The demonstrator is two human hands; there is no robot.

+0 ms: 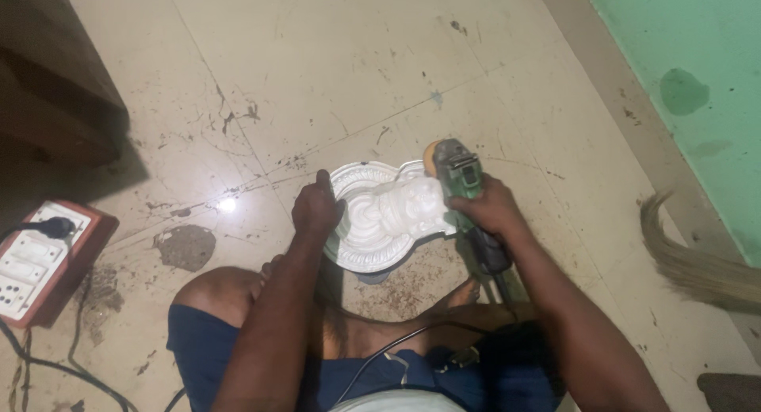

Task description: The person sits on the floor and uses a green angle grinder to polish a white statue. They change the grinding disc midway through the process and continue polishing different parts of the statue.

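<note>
we've got our left hand (pixel 315 207) clamped on the white moulded casting's (pixel 380 218) rim, down on the floor (pixel 333 71) | right hand (pixel 493 208) wrapped tight round the green grinder (pixel 460 178) at its top edge | disc mostly hidden, cord (pixel 380 352) disappears under our lap

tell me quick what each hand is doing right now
left hand: closed on the rim of the white casting, steadying it
right hand: closed around the green grinder, its disc at the casting's edge

home workshop | stained tile floor (pixel 333 55) | switchboard (pixel 32 257) | broom (pixel 697 265) | green wall (pixel 697 32)
</note>
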